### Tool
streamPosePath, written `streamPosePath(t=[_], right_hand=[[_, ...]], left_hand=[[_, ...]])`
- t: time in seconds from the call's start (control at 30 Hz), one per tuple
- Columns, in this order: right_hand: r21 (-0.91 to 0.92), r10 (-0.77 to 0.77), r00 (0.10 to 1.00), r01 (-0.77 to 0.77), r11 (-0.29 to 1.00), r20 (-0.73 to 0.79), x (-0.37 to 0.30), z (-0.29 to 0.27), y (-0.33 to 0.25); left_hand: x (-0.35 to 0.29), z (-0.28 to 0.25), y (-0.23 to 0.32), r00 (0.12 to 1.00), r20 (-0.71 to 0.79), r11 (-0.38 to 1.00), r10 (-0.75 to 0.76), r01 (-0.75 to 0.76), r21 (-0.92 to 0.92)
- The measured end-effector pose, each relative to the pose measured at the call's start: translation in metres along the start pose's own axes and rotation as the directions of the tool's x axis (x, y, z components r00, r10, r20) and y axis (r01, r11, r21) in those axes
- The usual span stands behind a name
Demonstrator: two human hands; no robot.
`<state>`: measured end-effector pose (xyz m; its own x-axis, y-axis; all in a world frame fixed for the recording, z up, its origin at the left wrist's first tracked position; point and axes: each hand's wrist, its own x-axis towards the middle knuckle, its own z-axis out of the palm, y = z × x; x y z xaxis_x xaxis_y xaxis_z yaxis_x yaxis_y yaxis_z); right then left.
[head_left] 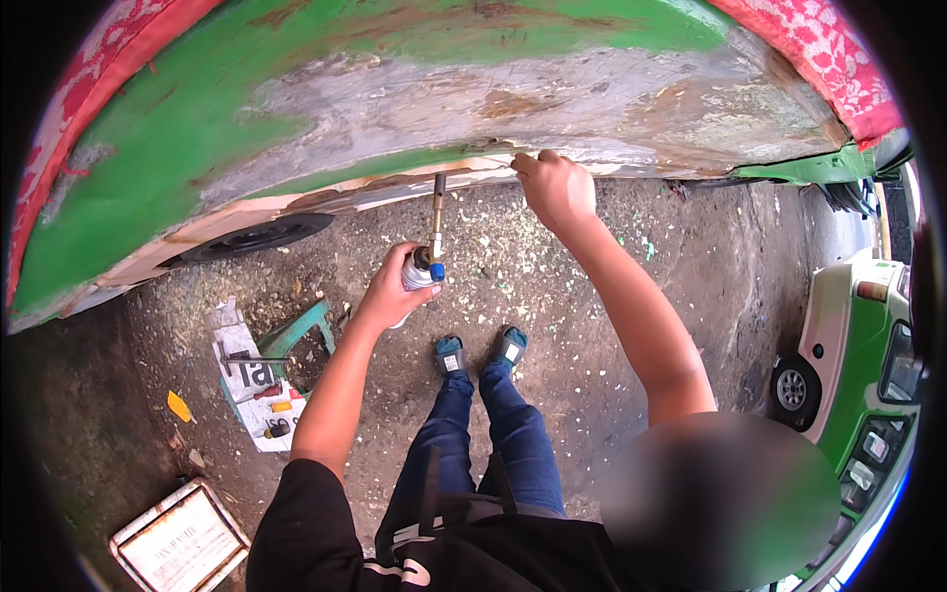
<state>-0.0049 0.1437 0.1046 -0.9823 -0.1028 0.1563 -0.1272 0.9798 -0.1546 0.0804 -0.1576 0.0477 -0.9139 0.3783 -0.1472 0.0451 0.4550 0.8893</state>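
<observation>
My left hand [388,289] is wrapped round the canister of a gas blowtorch [438,222], which has a blue knob and a brass-coloured tube. The tube points up toward the lower edge of a vehicle body panel [414,104]. I cannot make out a flame. Green paint on the panel is partly stripped to grey, with rusty brown patches. My right hand [558,192] is closed at that lower edge, to the right of the torch tip. Whatever its fingers grip, if anything, is too small or hidden to name.
Paint flakes litter the concrete floor [592,316]. At left stand a green stool-like frame [301,331] and a white printed sheet [237,355]; a framed sign [180,538] lies lower left. A green and white vehicle [853,345] is parked at right. Red patterned cloth [824,54] borders the panel.
</observation>
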Motion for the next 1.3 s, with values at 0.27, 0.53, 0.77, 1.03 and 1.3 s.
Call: streamPosePath(t=[0.27, 0.53, 0.77, 1.03, 1.3], right_hand=[[0.189, 0.083, 0.995, -0.07, 0.979, -0.063, -0.006, -0.017, 0.0], [0.138, -0.03, 0.996, 0.041, 0.99, -0.084, 0.004, -0.002, 0.004], [0.11, -0.021, 0.996, 0.03, 0.993, -0.082, 0.008, -0.012, 0.002], [0.091, -0.067, 0.995, 0.074, 0.993, -0.077, 0.007, -0.007, -0.003], [-0.203, -0.115, 0.887, 0.226, 0.953, 0.446, 0.036, -0.008, -0.029]], left_hand=[[0.004, 0.001, 0.001, 1.0, 0.004, 1.0, -0.015, 0.015, -0.009], [0.003, 0.002, 0.017, 0.999, 0.047, 0.998, -0.027, 0.024, 0.059], [-0.016, 0.005, -0.003, 1.0, 0.023, 1.0, -0.018, 0.018, -0.018], [-0.018, -0.003, -0.003, 0.999, 0.031, 0.999, -0.036, 0.036, 0.0], [-0.018, -0.005, -0.011, 0.999, 0.03, 0.999, -0.021, 0.022, -0.035]])
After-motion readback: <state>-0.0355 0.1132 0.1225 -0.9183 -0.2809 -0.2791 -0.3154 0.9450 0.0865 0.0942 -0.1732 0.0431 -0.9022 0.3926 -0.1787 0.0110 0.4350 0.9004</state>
